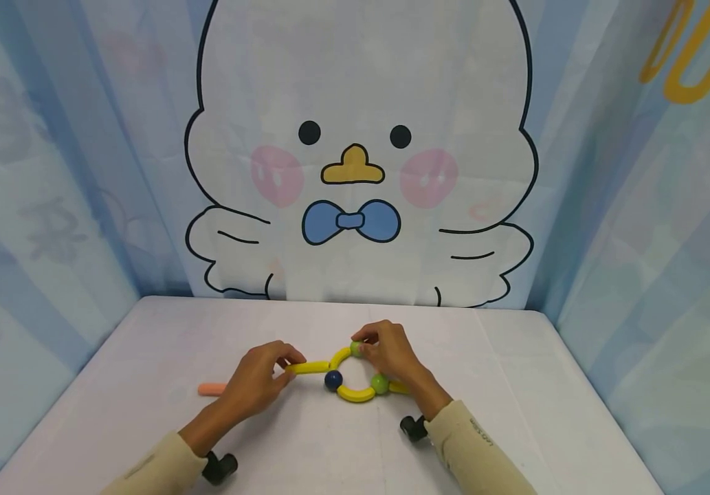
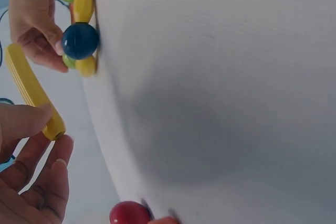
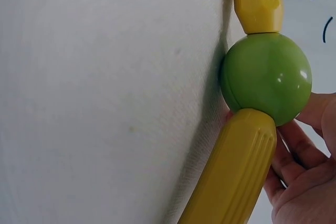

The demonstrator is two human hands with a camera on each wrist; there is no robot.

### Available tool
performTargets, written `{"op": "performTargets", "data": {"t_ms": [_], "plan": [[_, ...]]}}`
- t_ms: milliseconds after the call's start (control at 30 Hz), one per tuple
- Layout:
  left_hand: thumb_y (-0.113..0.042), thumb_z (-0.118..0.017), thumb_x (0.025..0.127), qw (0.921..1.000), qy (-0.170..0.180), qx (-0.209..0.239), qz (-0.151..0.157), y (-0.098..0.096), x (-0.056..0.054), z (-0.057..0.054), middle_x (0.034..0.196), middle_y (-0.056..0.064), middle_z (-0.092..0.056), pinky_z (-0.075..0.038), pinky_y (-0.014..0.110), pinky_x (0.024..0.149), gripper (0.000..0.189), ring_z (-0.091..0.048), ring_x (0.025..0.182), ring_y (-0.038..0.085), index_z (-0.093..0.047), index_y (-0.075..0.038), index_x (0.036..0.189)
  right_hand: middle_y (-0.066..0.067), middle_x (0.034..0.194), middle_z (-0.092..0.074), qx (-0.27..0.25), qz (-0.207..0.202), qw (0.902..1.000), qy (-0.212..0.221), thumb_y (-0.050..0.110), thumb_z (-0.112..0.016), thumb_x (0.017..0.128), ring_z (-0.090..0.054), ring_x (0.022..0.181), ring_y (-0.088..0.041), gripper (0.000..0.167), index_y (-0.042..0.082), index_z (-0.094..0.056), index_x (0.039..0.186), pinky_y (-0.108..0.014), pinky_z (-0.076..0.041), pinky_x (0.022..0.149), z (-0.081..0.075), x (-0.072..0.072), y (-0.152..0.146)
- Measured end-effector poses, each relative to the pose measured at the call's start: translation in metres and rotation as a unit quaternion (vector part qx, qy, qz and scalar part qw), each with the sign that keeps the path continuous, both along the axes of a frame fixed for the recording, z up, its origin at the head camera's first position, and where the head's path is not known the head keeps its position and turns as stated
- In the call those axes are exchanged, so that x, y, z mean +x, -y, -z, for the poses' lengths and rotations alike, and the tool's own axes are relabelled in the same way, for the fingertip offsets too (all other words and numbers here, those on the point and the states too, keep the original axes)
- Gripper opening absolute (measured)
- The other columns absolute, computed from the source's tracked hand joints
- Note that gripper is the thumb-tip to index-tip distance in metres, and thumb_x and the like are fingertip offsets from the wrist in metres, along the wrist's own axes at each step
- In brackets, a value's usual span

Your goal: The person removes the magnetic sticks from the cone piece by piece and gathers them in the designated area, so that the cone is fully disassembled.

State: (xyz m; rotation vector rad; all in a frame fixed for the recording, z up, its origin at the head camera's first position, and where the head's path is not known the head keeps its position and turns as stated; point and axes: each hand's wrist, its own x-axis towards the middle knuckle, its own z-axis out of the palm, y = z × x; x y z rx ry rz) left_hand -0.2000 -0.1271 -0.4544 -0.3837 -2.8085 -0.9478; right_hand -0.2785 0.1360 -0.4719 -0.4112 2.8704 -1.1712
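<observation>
My left hand pinches a straight yellow rod near one end, between thumb and fingertips. The rod's far end overlaps a ring of curved yellow pieces and balls in the head view. A dark blue ball forms the ring's left corner. Beyond it, my right hand holds the green ball at the ring's far side with its fingertips. Another green ball joins the ring's near right side, and a yellow rod extends from it, partly hidden by the right wrist in the head view.
An orange stick lies on the white table, partly behind my left hand. A red ball sits beside it in the left wrist view. Behind the table hangs a printed cloth, with further cloth at both sides.
</observation>
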Motion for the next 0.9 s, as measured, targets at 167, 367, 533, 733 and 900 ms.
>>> {"op": "performTargets", "data": {"t_ms": [167, 367, 533, 733, 900], "plan": [[0.001, -0.085, 0.087, 0.9999, 0.008, -0.008, 0.000, 0.013, 0.006, -0.001, 0.101, -0.013, -0.074, -0.056, 0.032, 0.085, 0.031, -0.064, 0.095, 0.007, -0.078, -0.024, 0.105, 0.003, 0.103, -0.078, -0.003, 0.007, 0.9999, 0.010, 0.007, -0.074, 0.099, -0.070, 0.104, -0.018, 0.017, 0.018, -0.083, 0.109, -0.045, -0.057, 0.102, -0.001, 0.000, 0.001], [0.001, -0.086, 0.085, 0.9999, 0.011, -0.009, -0.003, 0.028, 0.014, -0.002, 0.100, -0.013, -0.073, -0.057, 0.030, 0.082, 0.032, -0.064, 0.095, 0.008, -0.078, -0.023, 0.104, 0.005, 0.102, -0.078, -0.002, 0.012, 0.9998, 0.014, 0.008, -0.074, 0.099, -0.069, 0.103, -0.017, 0.017, 0.019, -0.083, 0.108, -0.045, -0.057, 0.102, 0.000, 0.000, 0.000], [0.002, -0.086, 0.084, 0.9990, 0.044, 0.003, -0.012, 0.037, 0.024, -0.005, 0.098, -0.013, -0.074, -0.059, 0.031, 0.084, 0.031, -0.063, 0.092, 0.009, -0.078, -0.023, 0.101, 0.005, 0.102, -0.078, -0.005, 0.011, 0.9998, 0.014, 0.009, -0.075, 0.099, -0.069, 0.104, -0.017, 0.017, 0.020, -0.083, 0.107, -0.045, -0.057, 0.102, 0.000, 0.000, 0.000], [0.002, -0.084, 0.086, 0.9975, 0.069, 0.012, -0.010, 0.053, 0.034, -0.004, 0.099, -0.013, -0.074, -0.060, 0.028, 0.086, 0.029, -0.061, 0.089, 0.009, -0.078, -0.022, 0.101, 0.005, 0.101, -0.078, -0.008, 0.007, 0.9998, 0.014, 0.009, -0.074, 0.099, -0.069, 0.104, -0.017, 0.016, 0.019, -0.083, 0.108, -0.045, -0.057, 0.102, 0.001, 0.001, 0.000], [0.004, -0.085, 0.084, 0.9975, 0.070, 0.003, -0.003, 0.069, 0.039, -0.001, 0.099, -0.013, -0.074, -0.059, 0.029, 0.084, 0.031, -0.062, 0.089, 0.008, -0.077, -0.021, 0.102, 0.004, 0.101, -0.078, -0.009, 0.008, 0.9998, 0.014, 0.008, -0.074, 0.100, -0.069, 0.105, -0.018, 0.017, 0.019, -0.083, 0.109, -0.045, -0.057, 0.102, -0.001, 0.001, 0.001]]}}
